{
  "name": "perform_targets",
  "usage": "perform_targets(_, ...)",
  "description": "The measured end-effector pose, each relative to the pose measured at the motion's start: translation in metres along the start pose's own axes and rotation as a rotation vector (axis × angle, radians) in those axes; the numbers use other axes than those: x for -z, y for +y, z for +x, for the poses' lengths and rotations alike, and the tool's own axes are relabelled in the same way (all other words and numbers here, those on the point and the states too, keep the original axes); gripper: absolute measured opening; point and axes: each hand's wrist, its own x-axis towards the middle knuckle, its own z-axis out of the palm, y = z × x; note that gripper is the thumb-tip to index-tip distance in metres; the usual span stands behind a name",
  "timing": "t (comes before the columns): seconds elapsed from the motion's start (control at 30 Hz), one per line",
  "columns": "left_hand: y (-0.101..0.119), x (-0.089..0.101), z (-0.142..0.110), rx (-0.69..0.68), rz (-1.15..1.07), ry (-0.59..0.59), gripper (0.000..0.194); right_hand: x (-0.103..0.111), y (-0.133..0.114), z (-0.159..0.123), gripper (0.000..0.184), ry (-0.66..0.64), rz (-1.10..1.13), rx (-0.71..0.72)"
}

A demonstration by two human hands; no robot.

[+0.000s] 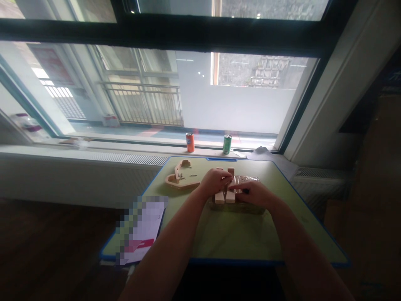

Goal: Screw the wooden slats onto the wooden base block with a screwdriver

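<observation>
Two pale wooden bars lie side by side on the green table, the left bar (219, 198) and the right bar (230, 197), with a narrow gap between them. My left hand (214, 180) reaches over the left bar, its fingertips pinched together above the gap; whatever they hold is too small to make out. From the right comes my right hand (254, 192), its index finger on the right bar and its thumb against that bar's side. A crinkled clear plastic bag (249, 179) lies just behind my right hand. The bars' middles are partly hidden by my fingers.
Angled wooden frame pieces (181, 185) lie at the table's left, with small dark bits near them. A white sheet (145, 221) lies at the left edge. An orange can (190, 142) and a green can (227, 144) stand on the windowsill; grey cloth (266, 155) is behind right.
</observation>
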Motion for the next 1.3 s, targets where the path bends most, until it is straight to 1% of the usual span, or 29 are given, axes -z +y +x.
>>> perform_targets(0.17, 0.000, 0.000, 0.000, -0.004, -0.024, 0.001, 0.022, 0.003, -0.006, 0.003, 0.030, 0.008, -0.025, 0.011)
perform_targets(0.23, 0.000, 0.001, 0.001, -0.001, -0.017, -0.003, 0.023, 0.002, -0.007, 0.003, 0.030, 0.040, -0.036, 0.004)
perform_targets(0.3, 0.001, 0.001, 0.001, 0.005, 0.001, -0.015, 0.024, 0.001, -0.008, 0.002, 0.033, 0.099, -0.054, -0.006)
perform_targets(0.37, 0.002, 0.001, 0.001, 0.011, 0.024, -0.025, 0.024, 0.000, -0.008, 0.000, 0.041, 0.127, -0.073, -0.006)
perform_targets(0.43, 0.003, 0.001, 0.001, 0.018, 0.042, -0.026, 0.024, 0.000, -0.008, -0.002, 0.048, 0.091, -0.079, 0.002)
perform_targets(0.57, 0.002, -0.001, 0.000, 0.040, 0.043, -0.005, 0.024, 0.002, -0.010, -0.005, 0.049, -0.005, -0.088, 0.036)
perform_targets(0.63, 0.001, -0.002, 0.000, 0.046, 0.037, 0.003, 0.024, 0.003, -0.013, -0.006, 0.051, -0.008, -0.110, 0.049)
perform_targets(0.8, 0.001, -0.001, 0.000, 0.044, 0.044, -0.005, 0.025, -0.001, -0.020, -0.005, 0.038, 0.058, -0.150, 0.042)
perform_targets(0.93, 0.000, 0.000, 0.001, -0.010, 0.088, -0.043, 0.026, -0.001, -0.020, -0.006, 0.039, 0.042, -0.124, 0.061)
perform_targets(1.03, -0.001, 0.000, 0.002, -0.059, 0.107, -0.060, 0.026, 0.002, -0.018, -0.007, 0.041, 0.033, -0.091, 0.045)
perform_targets(1.17, -0.003, -0.001, 0.003, -0.068, 0.105, -0.067, 0.027, 0.003, -0.015, -0.006, 0.038, 0.014, -0.013, 0.017)
perform_targets(1.3, -0.001, -0.001, 0.005, -0.074, 0.089, -0.070, 0.023, 0.000, -0.011, -0.005, 0.036, 0.037, 0.093, -0.027)
